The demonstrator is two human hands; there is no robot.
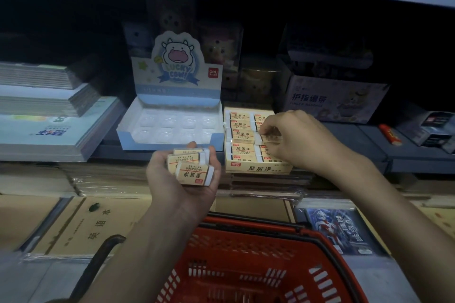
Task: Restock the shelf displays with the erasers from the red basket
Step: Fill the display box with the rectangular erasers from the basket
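The right hand (293, 138) pinches one eraser (269, 137) over the yellow box (258, 168) on the shelf; best lay it flat in the open right-hand row, label up. The left hand (182, 179) cups spare erasers (192, 167) above the red basket (246, 273)

Stacked notebooks (44, 106), finger-bandage box (330, 98), cardboard cartons (81, 224)

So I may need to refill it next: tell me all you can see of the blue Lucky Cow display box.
The Lucky Cow box is pale blue and white cardboard, standing upright on the shelf, left of the yellow eraser box and seemingly against it. Its raised back card shows a cartoon cow, "LUCKY COW!" and a red deli logo. The open tray holds a clear moulded insert with rounded pockets, all seemingly empty. Neither hand touches it.
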